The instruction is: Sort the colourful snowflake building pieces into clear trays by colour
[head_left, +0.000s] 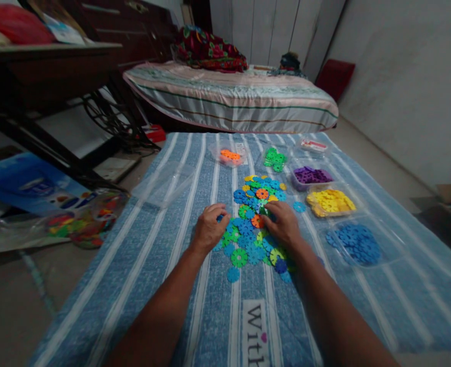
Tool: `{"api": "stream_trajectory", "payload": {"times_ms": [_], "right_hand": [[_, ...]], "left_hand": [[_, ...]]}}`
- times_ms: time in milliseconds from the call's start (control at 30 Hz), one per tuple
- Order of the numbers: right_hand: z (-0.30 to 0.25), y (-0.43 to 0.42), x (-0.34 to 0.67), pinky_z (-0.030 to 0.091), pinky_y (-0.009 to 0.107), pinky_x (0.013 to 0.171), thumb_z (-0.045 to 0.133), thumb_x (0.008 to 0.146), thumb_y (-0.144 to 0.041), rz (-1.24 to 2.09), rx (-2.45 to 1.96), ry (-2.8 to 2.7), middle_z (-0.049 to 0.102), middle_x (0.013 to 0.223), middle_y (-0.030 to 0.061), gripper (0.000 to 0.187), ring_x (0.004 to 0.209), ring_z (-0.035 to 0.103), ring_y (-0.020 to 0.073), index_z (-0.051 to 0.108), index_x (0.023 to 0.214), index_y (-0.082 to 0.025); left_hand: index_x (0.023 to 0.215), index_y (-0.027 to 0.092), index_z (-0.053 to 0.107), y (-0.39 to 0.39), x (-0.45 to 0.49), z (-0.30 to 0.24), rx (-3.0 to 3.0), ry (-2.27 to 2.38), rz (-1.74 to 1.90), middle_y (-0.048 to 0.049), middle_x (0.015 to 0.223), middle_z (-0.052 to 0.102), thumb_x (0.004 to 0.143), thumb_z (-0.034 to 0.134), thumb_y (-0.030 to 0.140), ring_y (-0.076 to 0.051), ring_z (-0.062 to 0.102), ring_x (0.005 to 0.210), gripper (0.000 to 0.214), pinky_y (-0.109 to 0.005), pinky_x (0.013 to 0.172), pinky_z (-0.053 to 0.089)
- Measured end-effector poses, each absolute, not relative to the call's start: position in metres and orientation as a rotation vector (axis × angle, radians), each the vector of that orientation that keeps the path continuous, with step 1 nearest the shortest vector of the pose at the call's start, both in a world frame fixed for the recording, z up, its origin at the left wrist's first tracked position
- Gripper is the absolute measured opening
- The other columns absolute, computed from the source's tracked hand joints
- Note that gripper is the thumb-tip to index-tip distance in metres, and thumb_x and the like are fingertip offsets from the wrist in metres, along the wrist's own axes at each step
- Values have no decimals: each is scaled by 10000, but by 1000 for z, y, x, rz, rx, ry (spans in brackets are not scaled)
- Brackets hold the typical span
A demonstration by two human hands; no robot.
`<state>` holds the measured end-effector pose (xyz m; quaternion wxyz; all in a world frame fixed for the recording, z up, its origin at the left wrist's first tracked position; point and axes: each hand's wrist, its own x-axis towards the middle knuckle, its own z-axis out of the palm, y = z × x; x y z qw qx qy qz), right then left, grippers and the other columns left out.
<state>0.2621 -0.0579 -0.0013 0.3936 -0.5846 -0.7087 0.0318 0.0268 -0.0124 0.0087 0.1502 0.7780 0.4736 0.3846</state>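
A loose pile of notched plastic discs (254,252) in blue, green, orange and yellow lies in the middle of the cloth. At its left edge my left hand (210,229) is closed, with a dark blue disc (220,218) showing between thumb and fingers. Over the right side of the pile, my right hand (284,223) has its thumb and fingers curled together. A bit of dark green shows at those fingertips, but what they hold is not clear. Near the right hand is an orange disc (257,221); a single blue disc (299,207) lies apart beyond it.
Along the right stand clear tubs of blue discs (357,243), yellow discs (332,202) and purple discs (311,175). Farther back are green discs (275,159) and orange discs (230,155) in tubs. A clear plastic container (166,184) lies left on the striped cloth (133,265).
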Motion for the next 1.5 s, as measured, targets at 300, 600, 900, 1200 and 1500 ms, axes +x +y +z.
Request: {"api": "stream_trajectory", "payload": {"times_ms": [300, 600, 900, 1200, 1500], "right_hand": [[11, -66, 247, 448, 323, 746, 572, 876, -334, 309, -1292, -2044, 695, 813, 61, 211, 792, 606, 190, 724, 797, -211], [4, -66, 263, 411, 273, 615, 534, 840, -277, 162, -1566, -1717, 660, 674, 25, 201, 639, 591, 169, 688, 727, -214], [-6, -58, 277, 450, 347, 752, 522, 835, -254, -128, -1611, -1681, 681, 828, 78, 172, 828, 582, 232, 687, 858, -209], [0, -61, 257, 388, 400, 928, 561, 856, -267, 157, -1382, -2045, 704, 1027, 60, 193, 1093, 555, 243, 676, 1011, -250], [-4, -54, 275, 440, 369, 841, 508, 865, -238, -24, -1523, -1785, 676, 919, 92, 183, 912, 588, 233, 678, 921, -196]], "left_hand": [[693, 196, 648, -12, 28, 4, 2254, 1353, 1080, -79, 983, 724, 793, 583, 245, -221, 655, 986, 129, -389, 932, 509], [684, 196, 648, -11, 28, 3, 2291, 1337, 1065, -80, 959, 725, 791, 582, 224, -220, 659, 959, 129, -391, 915, 512], [673, 198, 640, -12, 27, 2, 2313, 1339, 1042, -79, 980, 720, 796, 573, 225, -221, 651, 972, 142, -393, 924, 506], [671, 206, 642, -13, 29, 5, 2310, 1361, 1014, -71, 983, 720, 787, 569, 220, -223, 650, 981, 138, -400, 926, 507], [671, 203, 638, -12, 28, 5, 2309, 1351, 1009, -75, 990, 717, 782, 576, 213, -228, 646, 994, 127, -413, 930, 505]]}}
